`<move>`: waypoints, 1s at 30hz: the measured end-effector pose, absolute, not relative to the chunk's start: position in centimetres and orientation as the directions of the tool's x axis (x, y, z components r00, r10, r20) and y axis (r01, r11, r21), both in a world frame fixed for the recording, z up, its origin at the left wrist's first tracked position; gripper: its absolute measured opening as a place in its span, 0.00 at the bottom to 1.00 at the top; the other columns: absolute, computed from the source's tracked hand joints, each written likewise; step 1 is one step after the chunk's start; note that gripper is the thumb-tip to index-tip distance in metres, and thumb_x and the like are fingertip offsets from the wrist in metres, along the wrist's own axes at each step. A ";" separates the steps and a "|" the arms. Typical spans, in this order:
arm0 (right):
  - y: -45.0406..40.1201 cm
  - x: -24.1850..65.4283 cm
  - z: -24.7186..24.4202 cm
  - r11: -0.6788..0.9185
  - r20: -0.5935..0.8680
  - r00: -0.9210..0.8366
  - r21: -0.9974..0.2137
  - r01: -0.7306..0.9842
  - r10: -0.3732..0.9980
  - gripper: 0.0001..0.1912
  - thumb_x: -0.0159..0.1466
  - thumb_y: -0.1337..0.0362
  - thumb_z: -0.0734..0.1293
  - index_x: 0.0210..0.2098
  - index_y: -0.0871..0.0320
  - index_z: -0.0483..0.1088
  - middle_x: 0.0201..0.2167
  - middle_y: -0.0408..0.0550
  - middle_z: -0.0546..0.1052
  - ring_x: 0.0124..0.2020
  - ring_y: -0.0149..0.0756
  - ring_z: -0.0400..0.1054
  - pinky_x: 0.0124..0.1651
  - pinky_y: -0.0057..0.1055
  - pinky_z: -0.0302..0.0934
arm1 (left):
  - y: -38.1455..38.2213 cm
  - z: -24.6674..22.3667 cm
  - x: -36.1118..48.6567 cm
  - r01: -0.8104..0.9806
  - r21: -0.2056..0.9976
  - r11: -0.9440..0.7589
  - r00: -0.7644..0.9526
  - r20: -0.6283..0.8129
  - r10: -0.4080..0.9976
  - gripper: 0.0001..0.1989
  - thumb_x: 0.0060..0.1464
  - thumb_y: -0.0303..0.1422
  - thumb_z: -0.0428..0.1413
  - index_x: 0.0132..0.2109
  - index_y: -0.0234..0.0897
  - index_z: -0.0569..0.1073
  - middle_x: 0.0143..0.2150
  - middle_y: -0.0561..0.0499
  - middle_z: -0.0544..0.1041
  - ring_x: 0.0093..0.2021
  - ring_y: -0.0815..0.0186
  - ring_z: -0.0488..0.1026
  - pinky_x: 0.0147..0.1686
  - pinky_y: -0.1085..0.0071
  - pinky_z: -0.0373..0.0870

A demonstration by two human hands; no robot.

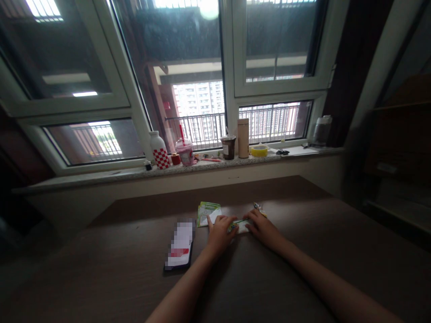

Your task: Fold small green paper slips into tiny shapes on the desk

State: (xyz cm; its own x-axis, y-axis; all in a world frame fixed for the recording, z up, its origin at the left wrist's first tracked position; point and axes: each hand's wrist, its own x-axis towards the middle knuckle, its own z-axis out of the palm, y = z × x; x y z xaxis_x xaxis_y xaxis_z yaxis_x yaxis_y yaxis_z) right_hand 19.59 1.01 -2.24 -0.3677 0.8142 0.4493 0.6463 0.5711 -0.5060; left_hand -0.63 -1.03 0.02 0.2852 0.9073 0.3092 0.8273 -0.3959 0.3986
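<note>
A small green-and-white piece of paper or card (243,226) lies low over the table between my two hands. My left hand (220,232) has its fingers curled on the left end of it, with the thumb side toward a pile of cards. On the right end press the bent fingers of my right hand (263,228). Several green-and-white printed cards or leaflets (206,211) lie just beyond my left hand, partly covered by a white piece. Past my right hand's fingers is a small colourful object (259,207), too small to make out. The paper's lower edge is partly hidden by my fingers.
A phone (180,246) with a lit, blurred screen lies left of my left forearm on the dark brown table (134,251). On the windowsill (208,167) stand a checked bottle (159,150), drink cups (184,151), a tan flask (243,138), yellow tape (259,151) and scissors (282,152).
</note>
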 end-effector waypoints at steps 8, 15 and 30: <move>0.4 19.8 -1.8 0.593 0.440 -0.417 -0.424 0.685 0.796 0.08 0.64 0.64 0.64 0.38 0.55 0.75 0.46 0.51 0.69 0.44 0.37 0.68 0.51 0.37 0.64 | -1.1 -0.2 -0.6 0.850 0.327 -0.414 0.330 0.283 0.901 0.11 0.62 0.39 0.51 0.44 0.51 0.78 0.51 0.53 0.77 0.57 0.57 0.64 0.61 0.30 0.26; 0.6 19.8 -1.9 0.636 0.511 -0.432 -0.341 0.692 0.743 0.08 0.62 0.63 0.66 0.38 0.55 0.76 0.42 0.52 0.72 0.46 0.43 0.65 0.53 0.45 0.60 | -1.1 -0.2 -0.7 0.851 0.317 -0.418 0.334 0.287 0.898 0.13 0.63 0.42 0.50 0.44 0.53 0.79 0.52 0.54 0.78 0.61 0.54 0.62 0.61 0.30 0.22; 1.3 20.1 -2.0 0.619 0.452 -0.469 -0.275 0.736 0.759 0.15 0.62 0.72 0.63 0.39 0.50 0.78 0.40 0.48 0.77 0.47 0.42 0.68 0.53 0.43 0.59 | -1.4 0.3 -0.6 0.827 0.329 -0.457 0.356 0.323 0.877 0.12 0.61 0.41 0.52 0.43 0.51 0.80 0.41 0.52 0.79 0.56 0.56 0.66 0.63 0.35 0.21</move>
